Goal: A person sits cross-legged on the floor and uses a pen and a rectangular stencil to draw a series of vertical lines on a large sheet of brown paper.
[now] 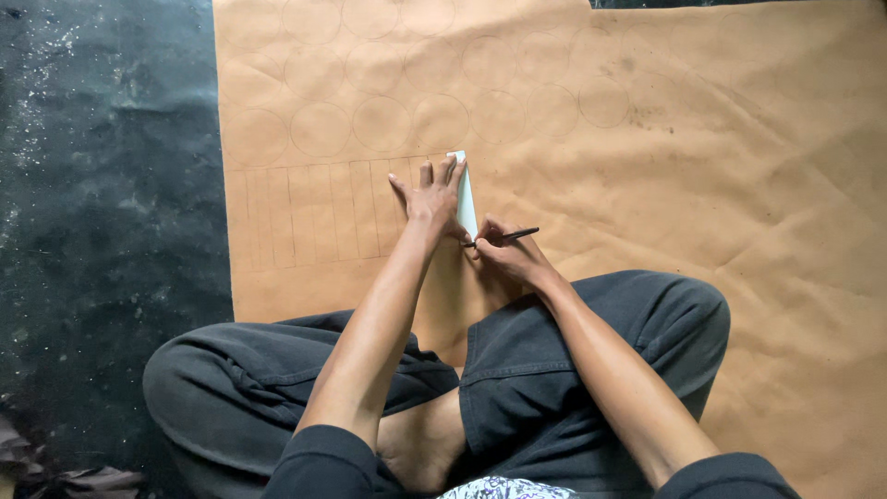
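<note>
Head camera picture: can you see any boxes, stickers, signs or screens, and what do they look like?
No boxes, stickers, signs or screens here.
Brown paper sheet: spread on the dark floor, drawn with pencil circles and a row of narrow rectangles.
White card strip: long, narrow, plain, pressed flat by the left hand.
Pen: thin, dark, in the right hand.

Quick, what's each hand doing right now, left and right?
Left hand: open, fingers spread, pressing a white strip flat on the brown paper.
Right hand: closed on a pen.
</note>
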